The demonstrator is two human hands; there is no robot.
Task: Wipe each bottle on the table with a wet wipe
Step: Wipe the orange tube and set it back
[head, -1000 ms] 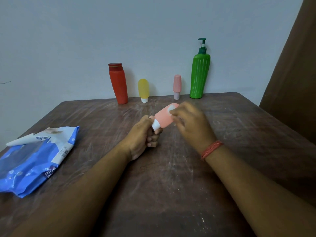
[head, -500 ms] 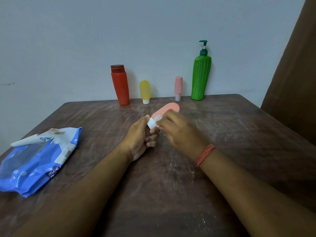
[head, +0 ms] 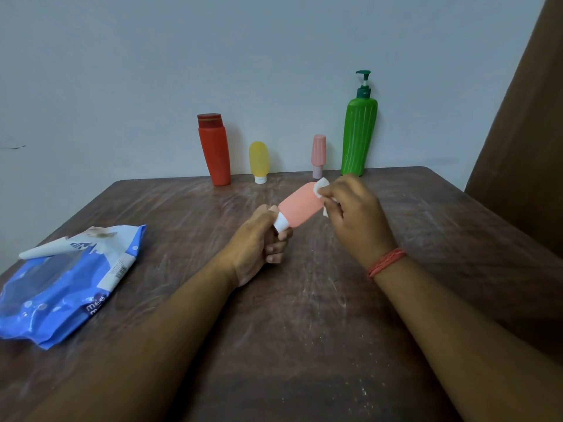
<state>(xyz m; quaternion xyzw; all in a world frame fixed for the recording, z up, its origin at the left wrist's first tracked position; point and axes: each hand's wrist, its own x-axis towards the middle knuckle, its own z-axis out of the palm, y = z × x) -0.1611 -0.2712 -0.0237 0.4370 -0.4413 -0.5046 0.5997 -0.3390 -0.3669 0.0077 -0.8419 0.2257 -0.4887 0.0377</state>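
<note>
One view, from the head: the right hand (head: 356, 217), pinching the wet wipe (head: 321, 187), has slid from the cap end back to the salmon bottle's (head: 300, 208) far tip, toward one o'clock. The left hand (head: 259, 239) keeps gripping the white cap (head: 281, 224) mid-table. That stroke probably finishes this bottle; four bottles wait at twelve o'clock.

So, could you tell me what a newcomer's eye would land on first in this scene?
Probably the salmon-pink bottle at the centre, gripped by its white cap in the left hand while the right hand presses a white wipe to its far end. Next, the tall green pump bottle by the back wall, and the blue wipes pack at the table's left.
</note>
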